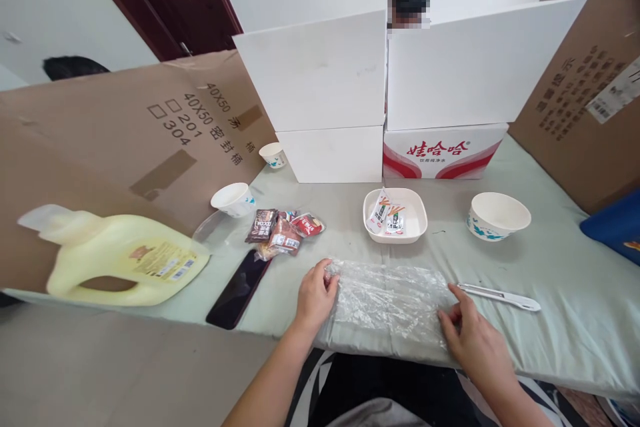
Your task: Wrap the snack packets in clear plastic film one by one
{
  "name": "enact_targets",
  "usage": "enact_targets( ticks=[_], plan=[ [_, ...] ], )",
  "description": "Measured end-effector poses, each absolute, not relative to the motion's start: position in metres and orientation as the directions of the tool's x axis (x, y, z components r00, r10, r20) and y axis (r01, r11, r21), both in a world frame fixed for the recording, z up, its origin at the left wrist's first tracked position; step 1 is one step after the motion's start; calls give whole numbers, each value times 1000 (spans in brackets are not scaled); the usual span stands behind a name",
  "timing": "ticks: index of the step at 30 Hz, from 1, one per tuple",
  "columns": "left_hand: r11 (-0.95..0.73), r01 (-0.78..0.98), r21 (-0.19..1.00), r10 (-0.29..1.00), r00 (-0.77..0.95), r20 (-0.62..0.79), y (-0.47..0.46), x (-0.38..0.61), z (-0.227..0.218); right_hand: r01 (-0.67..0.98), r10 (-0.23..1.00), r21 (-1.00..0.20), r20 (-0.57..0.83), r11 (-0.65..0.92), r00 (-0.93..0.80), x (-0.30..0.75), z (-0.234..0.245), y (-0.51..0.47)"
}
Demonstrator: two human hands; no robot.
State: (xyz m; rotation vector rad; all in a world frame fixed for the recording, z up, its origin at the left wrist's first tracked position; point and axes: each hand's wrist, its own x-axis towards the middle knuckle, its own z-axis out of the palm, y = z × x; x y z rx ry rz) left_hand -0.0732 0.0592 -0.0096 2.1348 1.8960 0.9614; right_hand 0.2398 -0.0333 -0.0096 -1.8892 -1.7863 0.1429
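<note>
A crinkled clear plastic bag (393, 300) lies stretched flat along the front of the table. My left hand (316, 297) grips its left edge near the upper corner, with thumb and fingers closed in. At the opposite edge, my right hand (473, 330) has its fingers bent around the plastic, the thumb and forefinger tips a little apart. Just beyond my right hand lies a white utility knife (500, 297). Behind the bag, a white square bowl (420, 227) contains small printed sachets (387, 213).
Left of the bag are packaged snacks (285, 237), a black phone (240, 290) and a yellow detergent jug (135, 260). Paper bowls (500, 213) stand at both sides. White boxes (320, 153) and brown cardboard (200, 140) wall the table. A person's head shows behind.
</note>
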Motion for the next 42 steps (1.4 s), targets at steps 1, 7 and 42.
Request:
enact_targets(
  ticks=[1,7,42],
  plan=[
    [-205,846,493,929,10,369,59,-74,-10,901,953,-433,283,25,109,241,-10,-33],
    [-229,910,347,862,23,507,53,-83,26,944,898,-319,433,81,69,252,11,-32],
    [-663,615,426,739,627,246,-10,-123,33,741,840,-415,383,527,-384,269,7,-76]
  ],
)
